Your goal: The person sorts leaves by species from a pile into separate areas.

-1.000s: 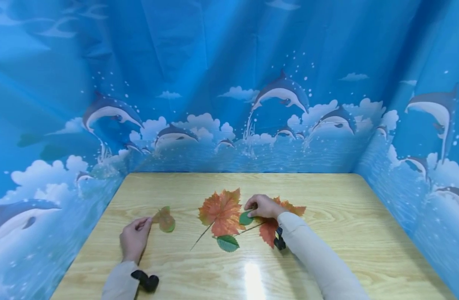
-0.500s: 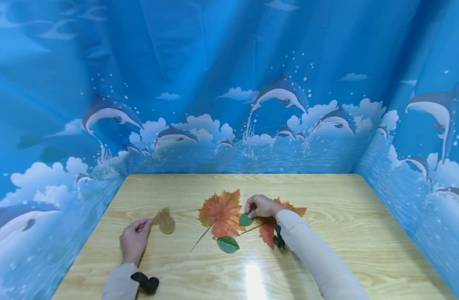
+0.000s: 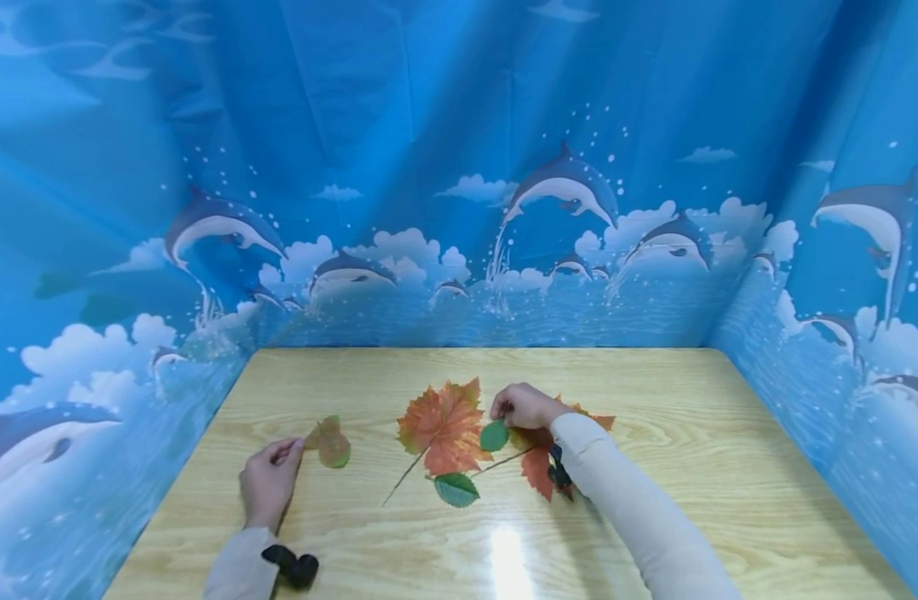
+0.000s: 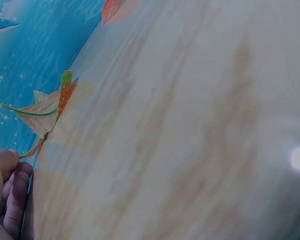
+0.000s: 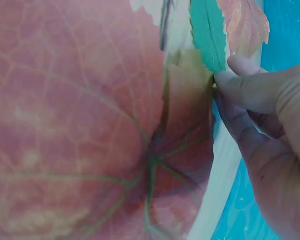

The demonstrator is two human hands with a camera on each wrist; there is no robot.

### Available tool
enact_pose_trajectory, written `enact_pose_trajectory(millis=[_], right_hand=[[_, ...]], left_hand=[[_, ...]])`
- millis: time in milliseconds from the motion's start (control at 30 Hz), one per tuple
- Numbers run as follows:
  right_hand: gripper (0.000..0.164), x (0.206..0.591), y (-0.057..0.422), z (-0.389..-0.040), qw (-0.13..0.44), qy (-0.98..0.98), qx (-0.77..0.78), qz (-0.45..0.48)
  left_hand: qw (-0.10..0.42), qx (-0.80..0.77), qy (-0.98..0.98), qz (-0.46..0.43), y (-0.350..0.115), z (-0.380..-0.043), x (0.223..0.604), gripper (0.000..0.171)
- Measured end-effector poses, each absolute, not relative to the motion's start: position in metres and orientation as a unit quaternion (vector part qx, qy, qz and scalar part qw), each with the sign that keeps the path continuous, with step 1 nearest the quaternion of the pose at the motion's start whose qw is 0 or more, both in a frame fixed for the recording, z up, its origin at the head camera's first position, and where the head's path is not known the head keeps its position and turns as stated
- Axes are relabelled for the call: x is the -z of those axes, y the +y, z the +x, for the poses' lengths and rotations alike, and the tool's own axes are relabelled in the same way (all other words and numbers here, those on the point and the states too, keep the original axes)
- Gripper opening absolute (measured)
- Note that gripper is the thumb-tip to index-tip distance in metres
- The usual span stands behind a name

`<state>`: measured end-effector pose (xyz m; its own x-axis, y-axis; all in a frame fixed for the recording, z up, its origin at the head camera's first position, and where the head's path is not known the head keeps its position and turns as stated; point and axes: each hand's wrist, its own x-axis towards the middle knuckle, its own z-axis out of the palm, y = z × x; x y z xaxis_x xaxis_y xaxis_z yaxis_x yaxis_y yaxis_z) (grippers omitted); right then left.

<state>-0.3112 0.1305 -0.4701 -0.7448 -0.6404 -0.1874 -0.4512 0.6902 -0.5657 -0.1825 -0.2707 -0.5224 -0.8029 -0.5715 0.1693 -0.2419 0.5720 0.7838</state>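
My left hand pinches the thin, twisted end of a small orange-and-green leaf; in the left wrist view the leaf stands out beyond the fingertips. Over the middle of the table, my right hand holds a green leaf by its end. The right wrist view shows thumb and finger pinching that green leaf. A large orange maple leaf lies just left of it. Beneath the right hand and forearm is a second red-orange leaf, partly hidden.
Another green leaf lies in front of the large orange leaf, near the thin stems. The wood-grain table has a bright glare spot at the front. A blue dolphin-print curtain surrounds its back and sides.
My right hand has shifted slightly up and back, and more of the green leaf shows below its fingers. The red-orange leaf beneath has moved slightly. My left hand stays put.
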Motion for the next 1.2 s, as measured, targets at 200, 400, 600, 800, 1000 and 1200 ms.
enact_pose_trajectory(millis=[200,400,600,800,1000,1200], right_hand=[[0.023,0.469,0.1316,-0.3136,0.155,0.911,0.227,-0.307],[0.018,0.4689,0.1338,-0.3153,0.146,0.915,0.233,-0.295],[0.017,0.4714,0.1367,-0.3173,0.161,0.913,0.249,-0.281],[0.015,0.4727,0.1374,-0.3191,0.17,0.913,0.248,-0.276],[0.011,0.471,0.1386,-0.3208,0.167,0.921,0.224,-0.27],[0.011,0.4704,0.1404,-0.3201,0.175,0.923,0.213,-0.269]], left_hand=[[0.206,0.4,-0.862,0.234,-0.2719,-0.1818,0.5223,0.026],[0.206,0.399,-0.863,0.233,-0.2731,-0.1811,0.523,0.026],[0.205,0.398,-0.864,0.232,-0.2738,-0.1815,0.525,0.026],[0.211,0.399,-0.863,0.225,-0.2739,-0.1827,0.5259,0.024],[0.213,0.391,-0.867,0.226,-0.2742,-0.1826,0.5262,0.024],[0.212,0.39,-0.868,0.223,-0.2738,-0.182,0.5261,0.025]])
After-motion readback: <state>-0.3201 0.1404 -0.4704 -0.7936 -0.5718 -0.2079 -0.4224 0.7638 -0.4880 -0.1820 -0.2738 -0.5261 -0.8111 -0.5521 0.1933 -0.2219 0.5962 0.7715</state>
